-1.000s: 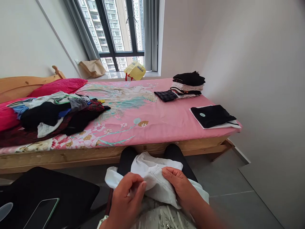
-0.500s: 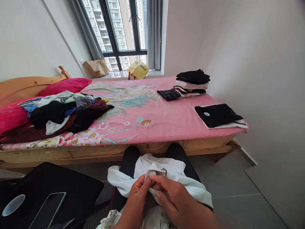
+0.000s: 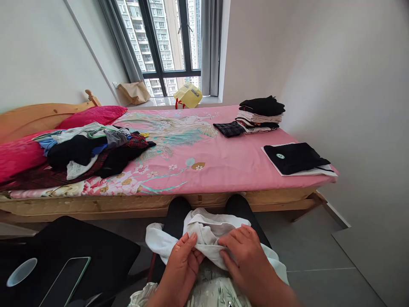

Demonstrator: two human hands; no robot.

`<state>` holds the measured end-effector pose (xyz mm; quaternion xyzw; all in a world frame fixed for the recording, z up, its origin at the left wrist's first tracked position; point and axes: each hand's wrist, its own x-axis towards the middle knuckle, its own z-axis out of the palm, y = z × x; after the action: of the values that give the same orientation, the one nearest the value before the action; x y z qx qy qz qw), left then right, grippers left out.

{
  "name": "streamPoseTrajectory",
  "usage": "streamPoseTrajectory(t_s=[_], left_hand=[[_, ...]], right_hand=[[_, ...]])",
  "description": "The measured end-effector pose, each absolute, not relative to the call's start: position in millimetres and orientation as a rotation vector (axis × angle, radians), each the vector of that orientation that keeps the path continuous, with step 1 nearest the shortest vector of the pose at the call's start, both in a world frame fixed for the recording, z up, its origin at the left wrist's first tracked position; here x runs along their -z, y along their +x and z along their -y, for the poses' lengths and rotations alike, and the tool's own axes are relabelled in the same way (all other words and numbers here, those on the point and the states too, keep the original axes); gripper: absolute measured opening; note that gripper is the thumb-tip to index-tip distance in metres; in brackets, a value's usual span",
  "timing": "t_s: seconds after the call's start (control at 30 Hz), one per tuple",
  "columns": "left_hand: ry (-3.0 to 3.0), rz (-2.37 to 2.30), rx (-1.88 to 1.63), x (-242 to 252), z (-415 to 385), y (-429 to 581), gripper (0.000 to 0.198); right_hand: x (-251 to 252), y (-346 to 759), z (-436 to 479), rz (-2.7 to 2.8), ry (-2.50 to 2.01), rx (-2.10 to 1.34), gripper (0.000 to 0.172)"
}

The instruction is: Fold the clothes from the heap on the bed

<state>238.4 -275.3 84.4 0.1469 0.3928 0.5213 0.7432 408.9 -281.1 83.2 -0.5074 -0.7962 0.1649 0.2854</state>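
A white garment (image 3: 209, 232), bunched up, lies across my lap with one part hanging over each thigh. My left hand (image 3: 185, 260) pinches its near edge, thumb on top and fingers curled beneath. Across from it, my right hand (image 3: 241, 249) grips the same edge between thumb and fingers. Between the hands the cloth sags open, showing its folded inside. What kind of garment it is I cannot make out.
On the pink bed (image 3: 220, 166) stand a heaped clothes pile (image 3: 86, 149) at left, a folded stack (image 3: 260, 113) and a black folded garment (image 3: 294, 157) at right. A phone (image 3: 65, 281) and a round white object (image 3: 21, 272) rest on a black seat (image 3: 105, 251).
My hands have moved apart, and the edge of the white garment is spread wider between them. The view has shifted slightly.
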Motion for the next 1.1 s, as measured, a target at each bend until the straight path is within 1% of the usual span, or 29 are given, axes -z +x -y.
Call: streamPoseTrajectory(t_s=[0.17, 0.23, 0.27, 0.33, 0.4, 0.47, 0.53, 0.63, 0.77, 0.9, 0.97, 1.03, 1.07, 1.1], left_hand=[[0.372, -0.905, -1.164, -82.6, 274.5, 230.0, 0.016], [0.403, -0.938, -1.157, -81.2, 275.4, 225.9, 0.016], [0.425, -0.953, -1.145, -80.6, 276.1, 223.9, 0.016], [0.501, -0.987, -1.098, -79.7, 277.5, 219.8, 0.018], [0.625, -1.059, -1.049, -78.3, 277.9, 214.7, 0.022], [0.791, -1.188, -1.033, -75.6, 276.5, 208.0, 0.029], [1.0, -1.328, -1.024, -71.8, 272.9, 200.4, 0.035], [1.334, -1.44, -0.915, -65.9, 265.3, 191.9, 0.041], [1.591, -1.402, -0.814, -60.0, 253.8, 193.4, 0.049], [1.617, -1.393, -0.783, -59.1, 239.1, 206.5, 0.053], [1.61, -1.344, -0.756, -60.9, 230.3, 213.4, 0.046], [1.606, -1.286, -0.721, -63.8, 221.2, 217.5, 0.029], [1.589, -1.273, -0.733, -65.8, 217.0, 217.7, 0.023], [1.546, -1.27, -0.771, -68.4, 213.6, 216.5, 0.022]], right_hand=[[-69.4, 429.8, 273.7, 2.086, -1.493, -0.251, 0.016], [-62.3, 440.2, 273.1, 2.053, -1.473, -0.286, 0.016], [-60.3, 444.5, 273.8, 2.03, -1.451, -0.368, 0.014], [-59.8, 450.5, 276.3, 1.929, -1.409, -0.646, 0.011], [-63.0, 453.3, 278.3, 1.74, -1.403, -0.914, 0.012], [-67.2, 455.4, 277.2, 1.563, -1.397, -0.999, 0.015], [-70.0, 459.3, 272.6, 1.465, -1.355, -0.922, 0.022], [-70.0, 470.5, 264.2, 1.404, -1.321, -0.797, 0.031], [-66.7, 486.1, 263.8, 1.405, -1.348, -0.755, 0.032], [-66.1, 486.8, 275.0, 1.412, -1.306, -0.793, 0.031], [-65.8, 483.7, 279.7, 1.378, -1.294, -0.819, 0.03], [-64.2, 483.1, 281.4, 1.335, -1.3, -0.815, 0.03], [-62.8, 484.5, 280.9, 1.306, -1.317, -0.797, 0.03], [-61.0, 486.9, 279.8, 1.269, -1.346, -0.771, 0.031]])
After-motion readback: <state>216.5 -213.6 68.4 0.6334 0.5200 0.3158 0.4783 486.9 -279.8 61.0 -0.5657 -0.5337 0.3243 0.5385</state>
